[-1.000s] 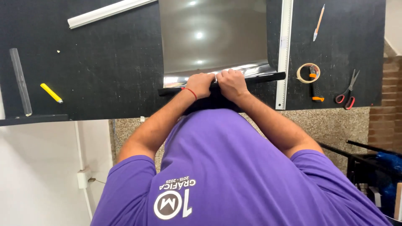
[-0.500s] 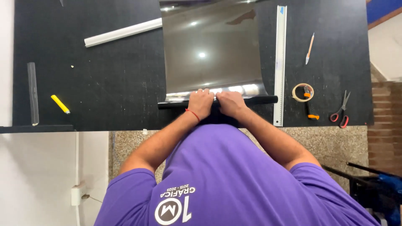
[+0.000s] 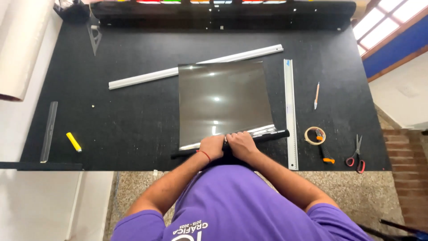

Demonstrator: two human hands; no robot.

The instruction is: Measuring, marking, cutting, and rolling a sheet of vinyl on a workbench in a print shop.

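Person in a purple T-shirt [image 3: 240,205], seen from above.
The shirt has short sleeves and white printed lettering across the back near the lower edge of view. Both forearms are bare. A thin red band [image 3: 205,154] circles the left wrist.

We're in a sign-making workshop: black cutting counter [image 3: 133,120], long metal ruler [image 3: 290,111], scissors [image 3: 355,154], masking tape roll [image 3: 314,135], utility knife [image 3: 324,151].

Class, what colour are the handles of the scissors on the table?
Red, on the scissors at the table's right end, in the head view.
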